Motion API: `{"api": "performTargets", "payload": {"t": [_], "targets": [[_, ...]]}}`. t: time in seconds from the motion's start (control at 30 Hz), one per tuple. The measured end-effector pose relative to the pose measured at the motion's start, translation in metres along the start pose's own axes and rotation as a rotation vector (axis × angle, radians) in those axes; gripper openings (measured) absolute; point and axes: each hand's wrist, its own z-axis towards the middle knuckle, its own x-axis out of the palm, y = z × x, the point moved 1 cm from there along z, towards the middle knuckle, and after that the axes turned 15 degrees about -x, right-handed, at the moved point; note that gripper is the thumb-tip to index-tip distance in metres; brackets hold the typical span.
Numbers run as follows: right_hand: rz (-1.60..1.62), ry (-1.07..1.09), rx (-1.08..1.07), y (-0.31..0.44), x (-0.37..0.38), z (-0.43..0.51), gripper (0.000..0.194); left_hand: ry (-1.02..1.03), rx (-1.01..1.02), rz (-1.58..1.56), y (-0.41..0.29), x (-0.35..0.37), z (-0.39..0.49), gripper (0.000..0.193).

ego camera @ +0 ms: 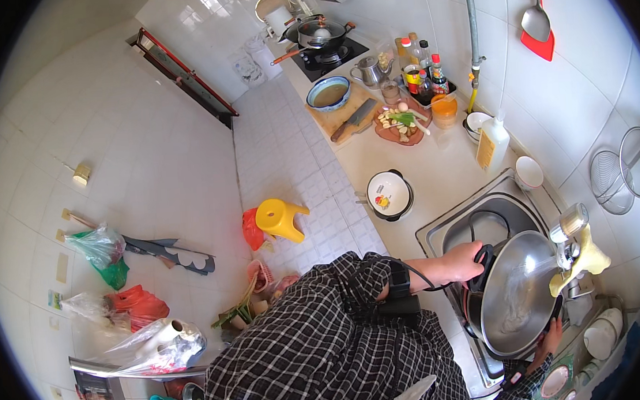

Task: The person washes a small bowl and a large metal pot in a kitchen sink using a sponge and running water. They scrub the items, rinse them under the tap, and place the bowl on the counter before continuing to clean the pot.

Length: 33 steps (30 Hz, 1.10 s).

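A large steel wok (515, 298) is tilted over the sink (429, 237). My left hand (464, 262) grips a black loop handle (483, 267) on its upper side. My right hand (550, 340) holds the opposite side by the other dark handle (557, 307), its fingers partly hidden by the rim. Water runs from the faucet (568, 253) and spreads over the inside of the wok. Beneath the wok, another pot (472, 314) is partly visible in the sink.
A yellow cloth (582, 263) drapes over the faucet. Bowls (603, 336) stand in a rack at the lower right. On the counter are a white bowl (388, 193), a pump bottle (493, 142), and a knife (353, 120) on a cutting board (326, 123). A yellow stool (277, 218) stands on the floor.
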Motion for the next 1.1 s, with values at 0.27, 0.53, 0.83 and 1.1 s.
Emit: {"api": "performTargets", "payload": {"t": [0.27, 0.53, 0.83, 1.1], "targets": [[-0.739, -0.088, -0.577, -0.017, -0.036, 0.095, 0.054, -0.025, 0.002, -0.015, -0.025, 0.003, -0.006, 0.025], [-0.908, 0.138, -0.342, -0.006, -0.039, 0.163, 0.056, -0.055, -0.005, 0.051, -0.037, -0.001, -0.012, 0.022], [-0.944, -0.178, -0.174, 0.100, 0.059, -0.023, 0.034, 0.216, -0.051, -0.014, -0.036, -0.025, -0.021, 0.037], [-0.584, -0.341, -0.128, 0.072, 0.097, -0.128, 0.026, 0.134, -0.040, 0.097, -0.047, -0.050, 0.021, 0.021]]}}
